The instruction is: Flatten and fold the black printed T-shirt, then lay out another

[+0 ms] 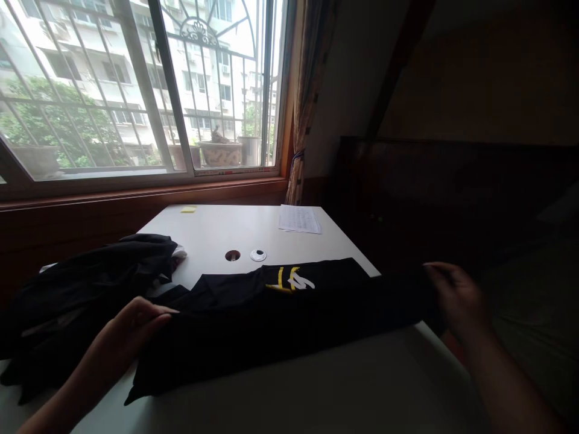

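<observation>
A black garment (271, 337) with a yellow and white print stretches across the white table, held up along its near side. My left hand (129, 328) pinches its left part between thumb and fingers. Over at the right end, my right hand (456, 298) grips the other side, dark and slightly blurred. The far part of the garment rests on the tabletop, with the print facing up. Its exact kind I cannot make out. Left of my left hand lies a rumpled pile of dark clothes (90, 289), with a bit of white cloth at its edge.
The white table (217, 229) stands below a barred window (217, 90). On it are printed papers (300, 219), a yellow sticky note (188, 210), a cable hole (232, 255) and a small white round piece (258, 255). A tied curtain (301, 120) hangs behind; the right side is dark.
</observation>
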